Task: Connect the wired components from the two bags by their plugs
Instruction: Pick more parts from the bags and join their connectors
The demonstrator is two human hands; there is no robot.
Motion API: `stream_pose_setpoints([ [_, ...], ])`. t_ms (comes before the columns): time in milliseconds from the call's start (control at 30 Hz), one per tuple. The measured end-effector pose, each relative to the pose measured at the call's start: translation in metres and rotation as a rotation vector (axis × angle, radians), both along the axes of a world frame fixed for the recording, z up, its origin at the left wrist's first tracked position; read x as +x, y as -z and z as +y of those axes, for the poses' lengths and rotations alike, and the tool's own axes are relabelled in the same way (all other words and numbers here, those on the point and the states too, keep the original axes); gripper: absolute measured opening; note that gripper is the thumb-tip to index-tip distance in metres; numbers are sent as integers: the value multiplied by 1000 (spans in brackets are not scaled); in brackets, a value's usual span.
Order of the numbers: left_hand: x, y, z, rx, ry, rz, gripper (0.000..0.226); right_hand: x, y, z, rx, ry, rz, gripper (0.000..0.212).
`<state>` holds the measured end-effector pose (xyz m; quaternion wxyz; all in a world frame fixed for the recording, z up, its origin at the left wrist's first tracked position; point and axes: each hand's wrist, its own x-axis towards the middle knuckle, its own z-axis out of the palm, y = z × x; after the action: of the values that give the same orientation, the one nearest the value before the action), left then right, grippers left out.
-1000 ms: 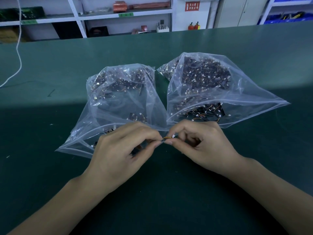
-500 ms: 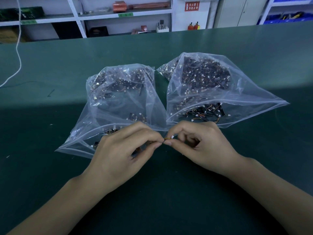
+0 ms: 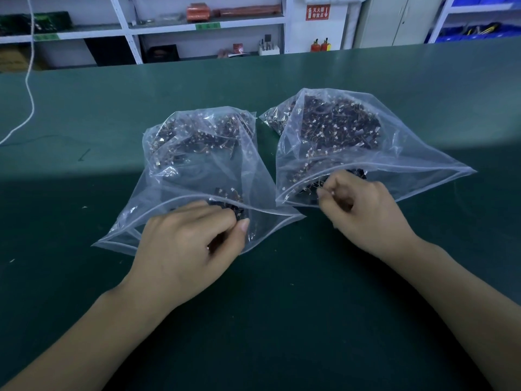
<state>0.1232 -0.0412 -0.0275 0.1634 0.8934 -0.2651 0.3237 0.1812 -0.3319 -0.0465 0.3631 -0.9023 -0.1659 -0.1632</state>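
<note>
Two clear plastic bags lie side by side on the green table, each full of small dark wired components with white plugs. My left hand (image 3: 183, 249) reaches into the mouth of the left bag (image 3: 197, 153). Its fingers and thumb are curled round a dark wired component (image 3: 235, 211) at the opening. My right hand (image 3: 366, 215) is at the mouth of the right bag (image 3: 394, 153), fingers curled, pinching a wired component with a small white plug (image 3: 332, 193). The hands are well apart.
The green table (image 3: 282, 320) stretches wide around the bags. A white cable (image 3: 29, 103) hangs down onto the table at the far left. Shelves (image 3: 197, 24) with boxes stand beyond the table's far edge.
The hands, which met fingertip to fingertip over a small wired piece in front of the bags, have parted. The left went to the left bag's mouth, the right to the right bag's.
</note>
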Motion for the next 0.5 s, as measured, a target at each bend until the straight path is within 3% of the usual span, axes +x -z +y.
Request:
stream_pose_setpoints([
  [133,3,1,1,68,-61,52,44,7,1,-7,39,157,-7,21],
  [267,4,3,1,126,-80,173,44,11,4,-16,-97,286,-45,9],
  [400,3,5,4,82,-165,266,42,13,8,-15,-204,320,-52,18],
  [500,3,4,6,48,-241,276,33,9,7,-10,-167,291,-83,24],
])
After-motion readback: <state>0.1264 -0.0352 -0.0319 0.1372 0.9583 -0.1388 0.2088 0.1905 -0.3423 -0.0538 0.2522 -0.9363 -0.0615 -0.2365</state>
